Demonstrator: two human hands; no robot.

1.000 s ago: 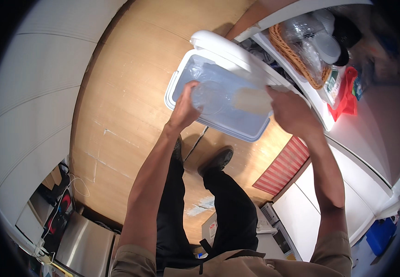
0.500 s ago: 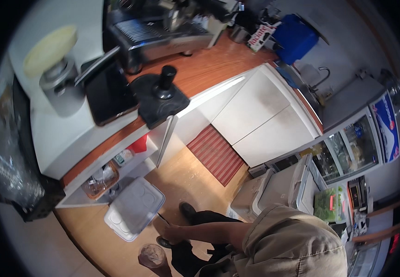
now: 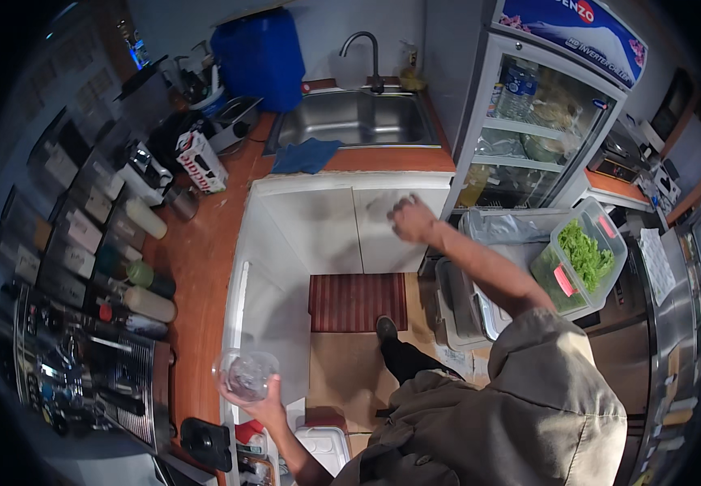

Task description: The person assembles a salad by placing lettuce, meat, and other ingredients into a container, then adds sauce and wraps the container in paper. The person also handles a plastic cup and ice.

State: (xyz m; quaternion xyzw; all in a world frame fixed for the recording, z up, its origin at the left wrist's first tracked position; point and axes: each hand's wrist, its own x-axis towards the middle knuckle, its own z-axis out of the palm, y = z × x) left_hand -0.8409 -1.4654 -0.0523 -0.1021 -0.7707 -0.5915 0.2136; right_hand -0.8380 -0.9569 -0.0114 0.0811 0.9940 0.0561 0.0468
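Observation:
At the lower left, my left hand [image 3: 266,402] is closed round a clear plastic cup [image 3: 247,374], its fingers curled under the side. The round top of the cup faces up at me, and its contents are hard to make out. My right hand [image 3: 413,220] is stretched forward in the air before the white cabinet doors [image 3: 330,231], below the sink. Its fingers are bent and a little blurred, and no thing shows in them.
A steel sink [image 3: 354,121] with a blue cloth [image 3: 306,155] at its front edge stands ahead. To the right are a glass-door fridge [image 3: 520,121] and a clear tub of lettuce [image 3: 585,257]. Bottles [image 3: 149,303] line the left counter. A red striped mat [image 3: 358,303] lies on the floor.
My view has swung right, from the tablet counter to the sink and fridge. My right hand has gone from low near my legs to reaching forward. The cup stays in my left hand, now raised.

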